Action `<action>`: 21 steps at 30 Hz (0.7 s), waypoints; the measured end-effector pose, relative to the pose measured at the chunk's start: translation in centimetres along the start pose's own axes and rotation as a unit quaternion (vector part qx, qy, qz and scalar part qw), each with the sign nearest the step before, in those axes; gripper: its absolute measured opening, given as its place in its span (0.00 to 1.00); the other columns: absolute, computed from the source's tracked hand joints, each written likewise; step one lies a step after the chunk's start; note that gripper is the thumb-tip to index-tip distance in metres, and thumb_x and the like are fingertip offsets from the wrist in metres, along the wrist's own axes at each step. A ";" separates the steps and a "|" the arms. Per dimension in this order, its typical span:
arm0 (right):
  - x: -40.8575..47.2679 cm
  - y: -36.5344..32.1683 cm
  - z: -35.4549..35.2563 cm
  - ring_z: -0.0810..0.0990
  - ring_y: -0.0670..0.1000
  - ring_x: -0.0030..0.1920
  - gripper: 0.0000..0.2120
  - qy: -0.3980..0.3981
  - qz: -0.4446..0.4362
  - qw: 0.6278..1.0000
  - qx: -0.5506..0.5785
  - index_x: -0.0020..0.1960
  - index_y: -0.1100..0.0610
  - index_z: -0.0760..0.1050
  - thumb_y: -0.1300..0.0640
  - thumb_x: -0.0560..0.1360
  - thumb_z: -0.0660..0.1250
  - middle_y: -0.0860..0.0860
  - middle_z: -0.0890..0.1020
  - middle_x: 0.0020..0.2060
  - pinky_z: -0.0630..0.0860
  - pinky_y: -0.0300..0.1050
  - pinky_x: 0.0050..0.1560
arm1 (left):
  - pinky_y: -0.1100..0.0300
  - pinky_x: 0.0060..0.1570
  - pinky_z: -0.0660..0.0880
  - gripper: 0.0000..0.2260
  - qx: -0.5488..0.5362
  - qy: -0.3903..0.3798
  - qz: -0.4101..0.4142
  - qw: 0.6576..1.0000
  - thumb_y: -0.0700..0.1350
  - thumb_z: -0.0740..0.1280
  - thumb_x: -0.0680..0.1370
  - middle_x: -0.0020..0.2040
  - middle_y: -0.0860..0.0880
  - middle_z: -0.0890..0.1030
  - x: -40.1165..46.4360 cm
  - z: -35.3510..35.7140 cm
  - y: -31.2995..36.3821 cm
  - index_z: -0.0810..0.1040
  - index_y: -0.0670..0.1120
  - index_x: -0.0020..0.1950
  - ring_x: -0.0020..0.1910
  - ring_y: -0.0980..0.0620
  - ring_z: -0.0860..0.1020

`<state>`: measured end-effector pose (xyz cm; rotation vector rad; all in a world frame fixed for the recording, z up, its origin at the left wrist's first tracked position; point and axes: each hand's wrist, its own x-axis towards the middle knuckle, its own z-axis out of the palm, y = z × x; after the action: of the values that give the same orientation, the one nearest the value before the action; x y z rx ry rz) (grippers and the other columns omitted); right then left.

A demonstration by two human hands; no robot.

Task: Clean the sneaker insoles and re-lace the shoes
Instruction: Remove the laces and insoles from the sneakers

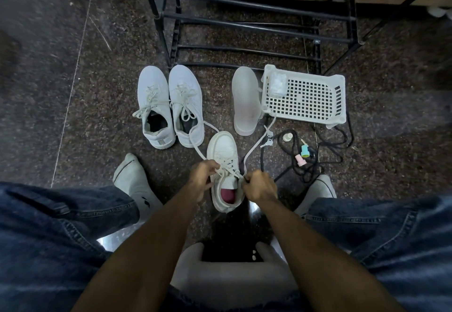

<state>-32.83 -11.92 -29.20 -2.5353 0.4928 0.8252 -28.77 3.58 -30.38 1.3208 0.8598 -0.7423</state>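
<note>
A white sneaker is held toe-away between the knees, its lace pinched at either side by the left hand and the right hand, fingers curled tight on the strands. At ten o'clock of it a laced white pair is stood. At one o'clock a shoe lying sole-up is seen beside a white basket, black cords nearer. A black rack is set beyond.

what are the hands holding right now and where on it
Both hands grip the white lace of the sneaker between the feet: left hand and right hand each hold one strand close to the top eyelets.
</note>
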 end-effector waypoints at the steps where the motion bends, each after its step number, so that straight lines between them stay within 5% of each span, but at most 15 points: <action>1: 0.0 -0.1 -0.1 0.81 0.61 0.51 0.12 -0.004 -0.003 1.000 -0.003 0.46 0.56 0.81 0.48 0.76 0.66 0.58 0.83 0.49 0.74 0.46 0.46 | 0.55 0.47 0.74 0.02 0.026 0.007 0.020 0.999 0.38 0.68 0.73 0.47 0.49 0.80 0.1 0.2 -0.1 0.78 0.44 0.43 0.48 0.52 0.77; 4: 0.0 -0.8 -0.1 0.80 0.60 0.55 0.11 -0.022 -0.021 0.999 -0.016 0.52 0.52 0.81 0.48 0.75 0.66 0.56 0.82 0.53 0.75 0.47 0.50 | 0.60 0.39 0.72 0.08 0.242 0.023 0.189 0.952 0.37 0.72 0.69 0.40 0.48 0.78 0.2 0.9 -0.5 0.77 0.46 0.43 0.42 0.49 0.77; 6: 0.0 -1.3 0.0 0.80 0.60 0.56 0.11 -0.029 -0.024 0.999 -0.026 0.53 0.51 0.81 0.49 0.74 0.66 0.56 0.82 0.54 0.75 0.47 0.52 | 0.55 0.43 0.75 0.07 0.444 0.001 0.272 0.854 0.43 0.70 0.68 0.46 0.46 0.77 0.3 0.6 -0.9 0.77 0.48 0.45 0.48 0.44 0.78; 9: 0.2 -1.4 0.2 0.79 0.60 0.56 0.11 -0.029 -0.019 0.999 -0.030 0.53 0.51 0.81 0.49 0.74 0.66 0.56 0.82 0.54 0.75 0.47 0.52 | 0.47 0.59 0.72 0.16 0.702 0.015 0.246 0.668 0.47 0.66 0.74 0.62 0.47 0.71 -0.1 0.0 -1.2 0.75 0.51 0.62 0.62 0.44 0.71; 11: 0.3 -1.4 0.3 0.79 0.60 0.56 0.11 -0.027 -0.024 0.999 -0.030 0.52 0.52 0.80 0.48 0.74 0.66 0.56 0.82 0.54 0.75 0.47 0.52 | 0.47 0.64 0.66 0.15 0.762 0.047 0.315 0.564 0.48 0.63 0.77 0.65 0.48 0.68 -0.4 0.0 -1.2 0.75 0.52 0.64 0.65 0.46 0.68; 13: 0.3 -1.3 0.3 0.79 0.61 0.56 0.11 -0.025 -0.033 0.998 -0.037 0.52 0.52 0.80 0.49 0.74 0.66 0.57 0.82 0.54 0.75 0.48 0.52 | 0.46 0.68 0.61 0.13 0.767 0.050 0.372 0.520 0.50 0.61 0.79 0.67 0.49 0.66 -0.4 0.2 -1.1 0.78 0.52 0.61 0.66 0.47 0.65; 14: 0.4 -1.3 0.3 0.79 0.61 0.56 0.11 -0.024 -0.037 0.998 -0.045 0.52 0.53 0.80 0.50 0.74 0.66 0.57 0.82 0.54 0.75 0.48 0.52 | 0.46 0.69 0.59 0.13 0.767 0.045 0.368 0.524 0.51 0.61 0.79 0.66 0.50 0.67 -0.4 0.5 -0.9 0.79 0.51 0.60 0.66 0.47 0.64; 15: 0.4 -1.3 0.4 0.79 0.61 0.56 0.11 -0.023 -0.037 0.998 -0.052 0.53 0.53 0.80 0.50 0.73 0.66 0.57 0.82 0.54 0.75 0.49 0.53 | 0.47 0.69 0.60 0.12 0.748 0.045 0.342 0.567 0.51 0.63 0.78 0.65 0.50 0.68 -0.2 1.0 -0.7 0.81 0.50 0.57 0.65 0.47 0.65; 18: 0.6 -1.5 0.4 0.79 0.61 0.57 0.14 -0.027 -0.035 0.997 -0.056 0.55 0.54 0.80 0.49 0.73 0.67 0.58 0.81 0.55 0.75 0.50 0.53 | 0.59 0.45 0.73 0.03 0.400 0.006 0.099 0.911 0.43 0.71 0.71 0.46 0.44 0.80 -0.8 2.4 1.3 0.81 0.44 0.39 0.44 0.49 0.76; 19: 0.7 -1.6 0.4 0.80 0.61 0.56 0.14 -0.029 -0.037 0.997 -0.059 0.55 0.53 0.80 0.48 0.73 0.67 0.57 0.82 0.54 0.75 0.49 0.52 | 0.63 0.34 0.72 0.04 0.243 -0.012 0.021 0.970 0.39 0.72 0.69 0.38 0.44 0.79 -0.8 2.5 1.9 0.79 0.42 0.35 0.35 0.50 0.75; 21: 0.7 -1.6 0.6 0.81 0.59 0.55 0.13 -0.031 -0.044 0.997 -0.058 0.53 0.52 0.81 0.46 0.73 0.68 0.56 0.83 0.52 0.76 0.48 0.50 | 0.66 0.27 0.69 0.02 0.126 -0.017 -0.032 0.991 0.38 0.71 0.69 0.32 0.47 0.78 -0.4 2.0 2.5 0.79 0.42 0.37 0.31 0.51 0.74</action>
<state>-31.79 -10.41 -29.62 -2.6072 0.3210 0.9201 -26.64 1.89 -28.74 1.5037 0.8028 -0.9444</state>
